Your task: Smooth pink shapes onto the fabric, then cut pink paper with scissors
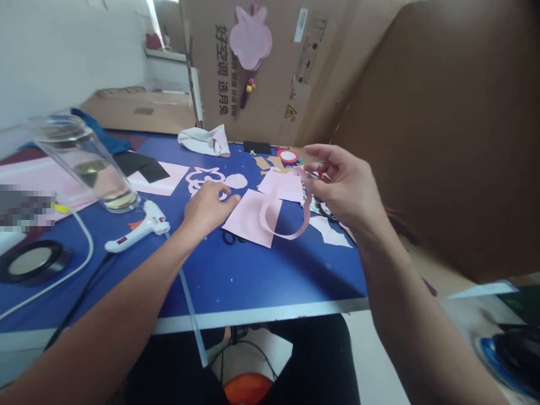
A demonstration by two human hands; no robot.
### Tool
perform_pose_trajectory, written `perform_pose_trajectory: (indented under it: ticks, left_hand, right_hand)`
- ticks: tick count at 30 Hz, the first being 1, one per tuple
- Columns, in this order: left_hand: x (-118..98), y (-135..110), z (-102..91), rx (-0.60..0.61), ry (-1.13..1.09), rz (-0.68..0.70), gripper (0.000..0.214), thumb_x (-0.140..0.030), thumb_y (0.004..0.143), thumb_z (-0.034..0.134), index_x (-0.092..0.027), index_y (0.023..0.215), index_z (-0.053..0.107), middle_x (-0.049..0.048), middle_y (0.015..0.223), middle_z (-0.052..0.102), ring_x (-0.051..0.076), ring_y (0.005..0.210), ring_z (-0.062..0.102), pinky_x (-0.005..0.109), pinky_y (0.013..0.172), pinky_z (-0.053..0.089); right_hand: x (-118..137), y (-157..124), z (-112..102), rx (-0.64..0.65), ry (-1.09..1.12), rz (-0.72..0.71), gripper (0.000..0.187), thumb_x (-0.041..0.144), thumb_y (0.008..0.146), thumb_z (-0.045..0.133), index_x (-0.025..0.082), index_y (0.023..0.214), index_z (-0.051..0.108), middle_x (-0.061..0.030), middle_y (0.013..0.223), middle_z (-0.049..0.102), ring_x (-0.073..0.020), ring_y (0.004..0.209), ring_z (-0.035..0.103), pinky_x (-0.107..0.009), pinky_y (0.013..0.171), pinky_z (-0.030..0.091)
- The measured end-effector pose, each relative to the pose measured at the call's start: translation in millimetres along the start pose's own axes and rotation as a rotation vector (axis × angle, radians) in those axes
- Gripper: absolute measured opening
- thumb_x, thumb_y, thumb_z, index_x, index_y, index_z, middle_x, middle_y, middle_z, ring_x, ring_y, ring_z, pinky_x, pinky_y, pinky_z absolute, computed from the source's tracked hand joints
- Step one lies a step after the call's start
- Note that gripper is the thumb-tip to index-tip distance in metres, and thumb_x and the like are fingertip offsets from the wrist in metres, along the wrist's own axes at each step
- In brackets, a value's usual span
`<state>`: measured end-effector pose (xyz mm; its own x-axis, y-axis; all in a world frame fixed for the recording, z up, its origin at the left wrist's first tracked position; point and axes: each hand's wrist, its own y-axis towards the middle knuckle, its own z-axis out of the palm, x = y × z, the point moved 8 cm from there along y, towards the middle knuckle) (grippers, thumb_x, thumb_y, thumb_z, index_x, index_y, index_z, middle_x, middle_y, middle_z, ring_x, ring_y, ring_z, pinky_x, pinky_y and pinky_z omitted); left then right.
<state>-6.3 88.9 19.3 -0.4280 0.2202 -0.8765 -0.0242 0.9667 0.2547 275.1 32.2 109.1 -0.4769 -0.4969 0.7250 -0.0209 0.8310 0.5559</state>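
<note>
My right hand (343, 174) is raised over the table, its thumb and a finger pinching one end of a thin pink strip (288, 236). The strip curls down in a loop above a square pink sheet (247, 216). My left hand (206, 208) rests on the blue table just left of that sheet, thumb apart from the fingers and nothing visibly held. Dark scissor handles (229, 237) poke out from under the sheet. Beyond the left fingers lie pink cut-out outlines (206, 175) and a rounded pink piece (236, 180). Another pink piece (280, 184) lies behind the square sheet.
A white glue gun (141, 228) with a long clear glue stick (193, 315) lies left of my forearm. Near it stand a glass bottle (103, 174) and a black tape roll (34, 261). Cardboard panels (270, 112) wall the back and right. Paper scraps (331, 232) lie at right.
</note>
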Motion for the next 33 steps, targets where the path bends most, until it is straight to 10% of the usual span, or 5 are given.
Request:
perform_pose_trajectory:
  ticks: [5, 10, 19, 33]
  left_hand:
    - [-8, -9, 33.4, 0.309, -0.513, -0.078, 0.049, -0.05, 0.085, 0.094, -0.024, 0.124, 0.081, 0.0124, 0.125, 0.084, 0.028, 0.111, 0.077, 0.041, 0.1, 0.059]
    - [-11, -22, 50.2, 0.499, -0.691, -0.196, 0.042, -0.045, 0.083, 0.098, -0.022, 0.114, 0.084, 0.0133, 0.111, 0.088, 0.025, 0.096, 0.084, 0.036, 0.09, 0.064]
    - [-9, -8, 27.1, 0.227, -0.846, -0.213, 0.006, -0.016, 0.094, 0.083, -0.016, 0.099, 0.079, 0.0121, 0.097, 0.088, 0.02, 0.08, 0.085, 0.027, 0.074, 0.066]
    - [-9, 0, 1.9, 0.104, -1.139, -0.264, 0.018, -0.02, 0.111, 0.064, -0.023, 0.124, 0.077, 0.0056, 0.115, 0.089, 0.02, 0.104, 0.087, 0.026, 0.087, 0.07]
  right_hand:
    - [4, 10, 32, 0.067, 0.039, -0.022, 0.041, 0.029, 0.096, 0.082, 0.029, 0.136, 0.077, -0.0104, 0.144, 0.071, -0.0289, 0.121, 0.073, -0.039, 0.083, 0.071]
    - [5, 18, 58, 0.137, 0.027, -0.033, 0.042, 0.029, 0.098, 0.078, 0.031, 0.14, 0.075, -0.0091, 0.149, 0.069, -0.029, 0.126, 0.072, -0.039, 0.089, 0.07]
    - [-41, 4, 78, 0.119, 0.279, 0.195, 0.061, 0.045, 0.091, 0.089, 0.027, 0.146, 0.07, -0.0124, 0.144, 0.075, -0.0333, 0.134, 0.07, -0.052, 0.108, 0.063]
    - [-39, -49, 162, 0.52, 1.058, 0.86, 0.039, 0.041, 0.086, 0.1, 0.023, 0.108, 0.074, -0.0087, 0.108, 0.085, -0.0184, 0.091, 0.08, -0.021, 0.063, 0.064]
